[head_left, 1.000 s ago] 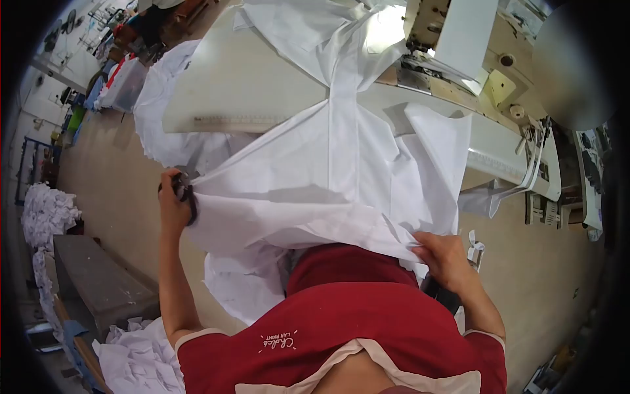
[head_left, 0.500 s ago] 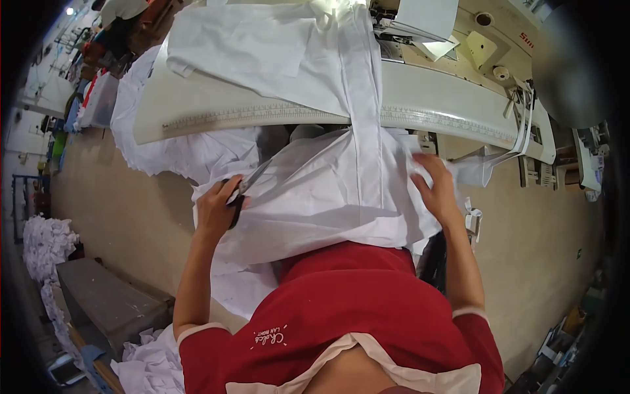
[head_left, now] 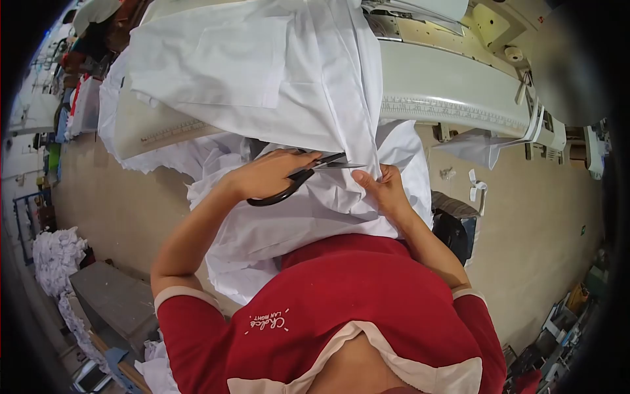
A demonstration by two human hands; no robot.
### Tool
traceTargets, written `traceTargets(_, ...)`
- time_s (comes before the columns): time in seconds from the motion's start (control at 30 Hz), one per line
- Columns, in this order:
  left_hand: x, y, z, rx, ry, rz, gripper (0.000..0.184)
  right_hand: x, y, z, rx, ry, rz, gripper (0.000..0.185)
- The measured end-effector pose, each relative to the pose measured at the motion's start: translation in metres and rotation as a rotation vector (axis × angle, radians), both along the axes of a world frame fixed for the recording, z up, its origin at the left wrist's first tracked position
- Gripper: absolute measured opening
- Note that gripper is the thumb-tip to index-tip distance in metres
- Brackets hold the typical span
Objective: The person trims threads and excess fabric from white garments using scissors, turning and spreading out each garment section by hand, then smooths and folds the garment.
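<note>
My left hand (head_left: 270, 176) is closed round a pair of black-handled scissors (head_left: 282, 196), whose parted blades point right at the white fabric. The blade tips lie close to my right thumb, beside the long folded strip of the cloth. My right hand (head_left: 387, 192) pinches the edge of this white fabric (head_left: 328, 98) between thumb and fingers. The cloth runs from the machine table down over my lap, and a stitched patch like a pocket shows on its upper left part. Whether the blades are touching the fabric I cannot tell.
The white machine table (head_left: 453, 79) with a printed ruler crosses in front of me, and a sewing machine (head_left: 499, 33) stands at its upper right. White cloth bundles (head_left: 59, 253) and a grey box (head_left: 108, 299) are at the left. A fabric piece (head_left: 482, 146) hangs at the right.
My left hand has brought the scissors rightward and turned them to the fabric strip. My right hand, open before, has moved left and taken hold of the cloth edge.
</note>
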State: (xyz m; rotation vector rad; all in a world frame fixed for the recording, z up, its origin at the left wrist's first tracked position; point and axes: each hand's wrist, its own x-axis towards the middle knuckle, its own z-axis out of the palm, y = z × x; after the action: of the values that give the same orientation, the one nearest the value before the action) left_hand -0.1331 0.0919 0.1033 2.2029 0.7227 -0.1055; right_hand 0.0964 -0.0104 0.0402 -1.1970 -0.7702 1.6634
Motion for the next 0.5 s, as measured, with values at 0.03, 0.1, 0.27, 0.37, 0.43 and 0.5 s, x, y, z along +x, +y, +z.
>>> traceTargets(0.03,0.005,0.000,-0.002,0.029,-0.047,-0.008,0.052,0.000,0.000,0.002,0.012,0.013,-0.003,0.024)
traceTargets(0.1,0.021,0.005,0.013,-0.099,0.104,0.007,0.040,0.000,0.000,-0.002,0.032,0.006,-0.009,0.023)
traceTargets(0.27,0.030,-0.001,0.025,-0.109,0.043,0.071,0.030,0.000,-0.002,-0.006,0.066,-0.011,-0.009,0.024)
traceTargets(0.37,0.018,-0.003,0.008,0.010,0.102,0.042,0.028,0.008,-0.003,-0.019,0.021,-0.082,0.070,0.023)
traceTargets(0.43,0.004,-0.016,0.002,0.118,0.054,0.069,0.027,0.019,-0.001,-0.025,0.039,-0.542,0.202,0.022)
traceTargets(0.5,-0.019,-0.030,0.008,0.358,-0.142,0.197,0.036,0.036,0.004,-0.028,0.248,-1.049,0.205,0.023)
